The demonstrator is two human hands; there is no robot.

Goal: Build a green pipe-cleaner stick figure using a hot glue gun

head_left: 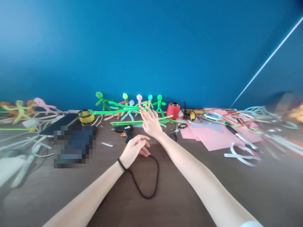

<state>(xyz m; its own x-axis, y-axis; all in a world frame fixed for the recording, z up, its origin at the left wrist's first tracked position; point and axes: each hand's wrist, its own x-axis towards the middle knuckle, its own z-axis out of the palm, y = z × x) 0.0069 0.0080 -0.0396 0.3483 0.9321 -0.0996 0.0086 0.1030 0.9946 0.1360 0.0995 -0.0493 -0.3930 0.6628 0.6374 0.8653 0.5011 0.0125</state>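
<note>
My right hand [151, 123] reaches to the back of the table, fingers stretched forward. Bright green pipe cleaners [115, 111] run leftward from its fingertips, and it seems to grip them; the thumb side is partly hidden. More green pipe cleaners [127, 123] lie behind and beneath that hand. Nearer to me, my left hand [136, 149] hovers palm inward with loosely bent, parted fingers and nothing visible in them. A black glue gun [126, 130] lies just beyond it. A black cord [147, 197] loops on the table below the left hand; a dark band circles that wrist.
Several pipe-cleaner figures [159, 102] stand along the blue wall. Right of them are a red spool [173, 110], scissors [176, 132], pink paper [208, 138] and a black-and-silver pen [241, 137]. Leftward lie yellow tape [86, 116], a dark phone [59, 124] and white cables [35, 148].
</note>
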